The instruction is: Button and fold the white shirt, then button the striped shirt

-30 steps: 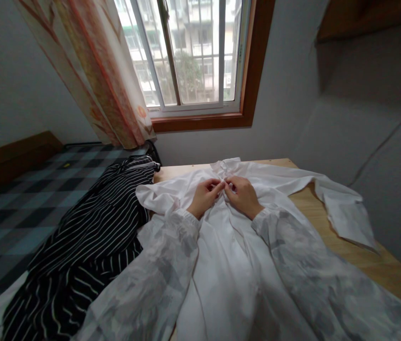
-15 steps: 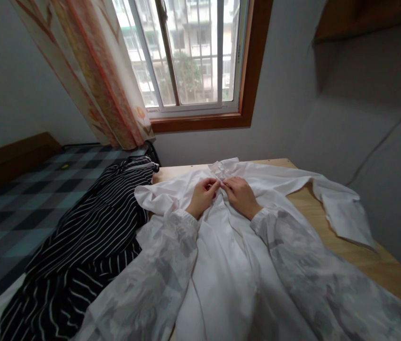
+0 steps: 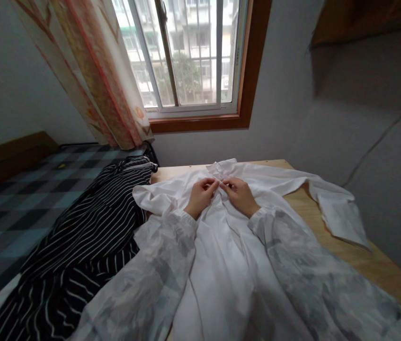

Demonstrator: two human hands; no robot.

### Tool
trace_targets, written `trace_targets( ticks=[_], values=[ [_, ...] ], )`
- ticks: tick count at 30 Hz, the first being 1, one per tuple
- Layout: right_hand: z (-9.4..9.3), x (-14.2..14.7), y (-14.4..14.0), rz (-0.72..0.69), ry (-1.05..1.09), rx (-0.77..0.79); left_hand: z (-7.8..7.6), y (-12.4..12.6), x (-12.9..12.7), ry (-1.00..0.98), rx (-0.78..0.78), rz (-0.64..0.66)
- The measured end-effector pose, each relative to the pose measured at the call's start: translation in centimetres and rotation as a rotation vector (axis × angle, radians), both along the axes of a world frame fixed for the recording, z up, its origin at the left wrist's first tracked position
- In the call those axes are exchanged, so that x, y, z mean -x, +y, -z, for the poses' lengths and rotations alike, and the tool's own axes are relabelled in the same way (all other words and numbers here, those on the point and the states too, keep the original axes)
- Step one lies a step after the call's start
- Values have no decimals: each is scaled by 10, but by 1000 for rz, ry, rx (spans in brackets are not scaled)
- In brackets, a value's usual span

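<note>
White shirt [image 3: 221, 255] spread on bench [image 3: 374, 265], collar toward far edge. Left hand [image 3: 200, 196] and right hand [image 3: 241, 195] side by side, pinching shirt front just below collar.

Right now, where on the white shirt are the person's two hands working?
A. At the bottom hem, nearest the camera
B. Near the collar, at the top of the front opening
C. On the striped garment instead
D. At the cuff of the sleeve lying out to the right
B: the left hand and right hand meet fingertip to fingertip on the white shirt, just below its collar.
</note>
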State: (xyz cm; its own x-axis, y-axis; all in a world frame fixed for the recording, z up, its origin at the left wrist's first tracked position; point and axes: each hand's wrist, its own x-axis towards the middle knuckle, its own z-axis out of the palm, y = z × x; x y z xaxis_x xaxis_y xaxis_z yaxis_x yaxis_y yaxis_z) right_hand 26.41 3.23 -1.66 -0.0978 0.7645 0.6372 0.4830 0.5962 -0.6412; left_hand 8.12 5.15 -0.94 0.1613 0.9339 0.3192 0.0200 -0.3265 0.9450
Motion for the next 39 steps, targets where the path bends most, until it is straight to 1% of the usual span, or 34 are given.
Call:
trace_targets(
  ticks=[7, 12, 17, 25, 33, 39],
  values=[
    [2, 2, 3, -88, 118, 86, -1, -2, 1, -3, 13, 14],
    [8, 0, 10, -143, 275, 199, 0, -1, 0, -11, 28, 8],
    [13, -2, 16, -219, 355, 276, 0, -2, 0, -26, 28, 52],
    [19, -3, 23, -241, 411, 296, 0, 0, 1, -34, 30, 78],
    [13, 0, 20, -236, 388, 252, 1, 0, 4, 0, 27, 8],
    [12, 0, 20, -263, 383, 261, 1, -1, 4, -12, 46, -29]
  ],
)
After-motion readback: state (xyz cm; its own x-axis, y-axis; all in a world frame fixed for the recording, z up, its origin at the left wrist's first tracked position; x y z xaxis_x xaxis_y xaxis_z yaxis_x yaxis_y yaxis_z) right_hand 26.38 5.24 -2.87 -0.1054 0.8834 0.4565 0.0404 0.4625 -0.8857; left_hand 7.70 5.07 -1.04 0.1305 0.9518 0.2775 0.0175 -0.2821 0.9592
